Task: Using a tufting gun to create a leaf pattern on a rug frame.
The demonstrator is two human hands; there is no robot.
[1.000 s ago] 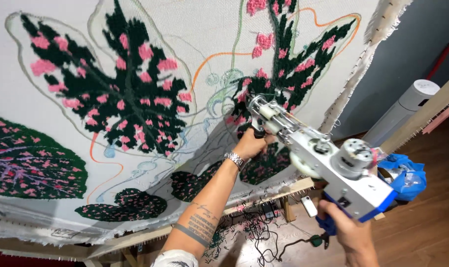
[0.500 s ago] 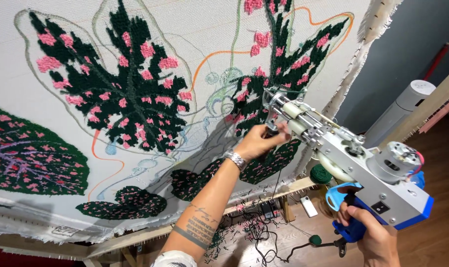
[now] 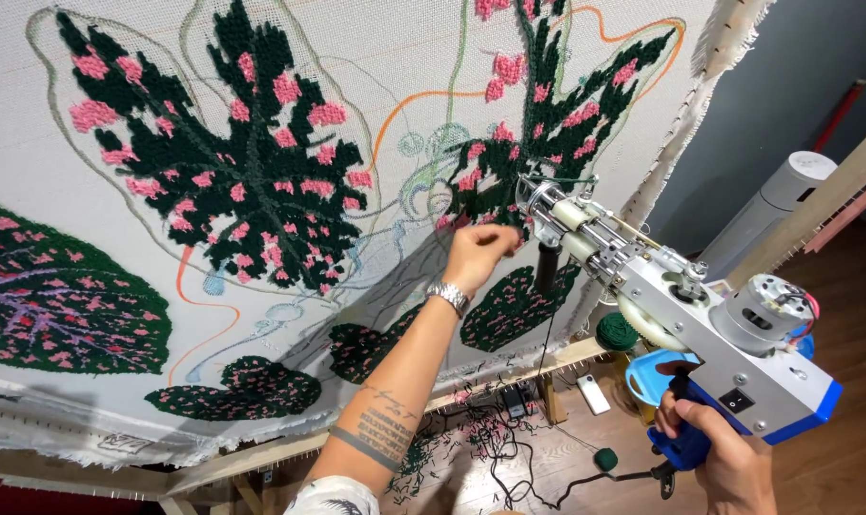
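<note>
my right hand (image 3: 728,458) is wrapped tight around the blue grip of the tufting gun (image 3: 700,329), low on the right, holding its silver body up so the needle end points at the stretched cloth (image 3: 213,57). my left hand (image 3: 478,256) is up at that needle end, fingers pinched together close to the tip; it looks like they have the thin green yarn (image 3: 557,178) there, though i cannot tell for sure. the gun's tip sits just beside the dark green and pink leaf (image 3: 557,124) at the upper right. as for the rug, a good part seems done: the big leaf (image 3: 233,181) in the middle is filled, so is the purple-veined one (image 3: 51,300) at the far left, and a few small patches lower down. what is left, as i judge it, is the bare white ground between them, with orange, blue and green guide lines not yet filled. yarn scraps (image 3: 471,443) and a black cable lie on the floor below the wooden frame (image 3: 233,458).
</note>
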